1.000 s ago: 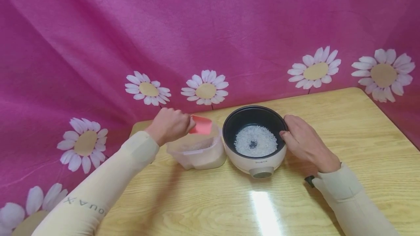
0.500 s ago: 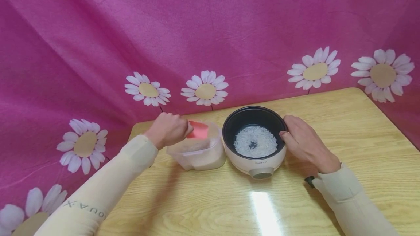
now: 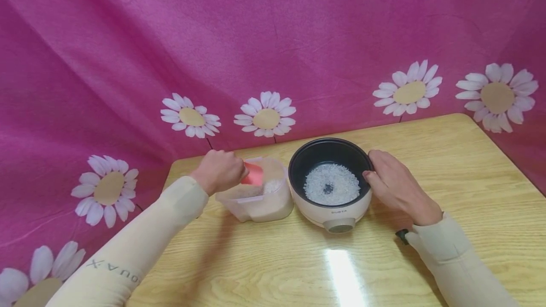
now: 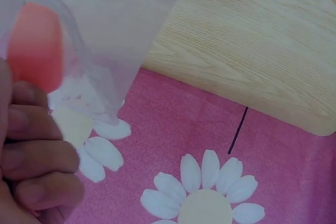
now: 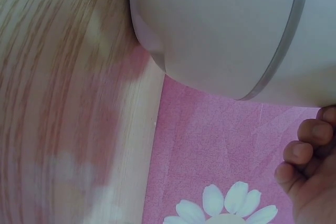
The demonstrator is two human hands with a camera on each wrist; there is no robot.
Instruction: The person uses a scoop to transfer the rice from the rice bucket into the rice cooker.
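My left hand (image 3: 221, 170) grips a coral-pink scoop (image 3: 253, 174), which is tilted down inside a translucent plastic bin (image 3: 268, 208) of rice. In the left wrist view the curled fingers (image 4: 39, 156) lie below the scoop (image 4: 37, 48), and the bin's wall (image 4: 126, 35) is beside it. Right of the bin stands a cream rice cooker (image 3: 309, 210) with a black inner pot and a front knob. White rice (image 3: 334, 181) covers much of the pot's bottom. My right hand (image 3: 398, 186) holds the cooker's right rim, thumb on the edge; its curled fingers show under the cooker's side (image 5: 210, 35).
Both containers stand side by side on a wood-grain table (image 3: 264, 264), near its back edge. A pink cloth (image 3: 298, 37) with white daisies hangs behind. A small black object (image 3: 402, 237) shows by the right cuff.
My left hand has lowered and the scoop has sunk further into the bin, tilting more steeply and shifting slightly left. The right hand and the cooker have stayed in place.
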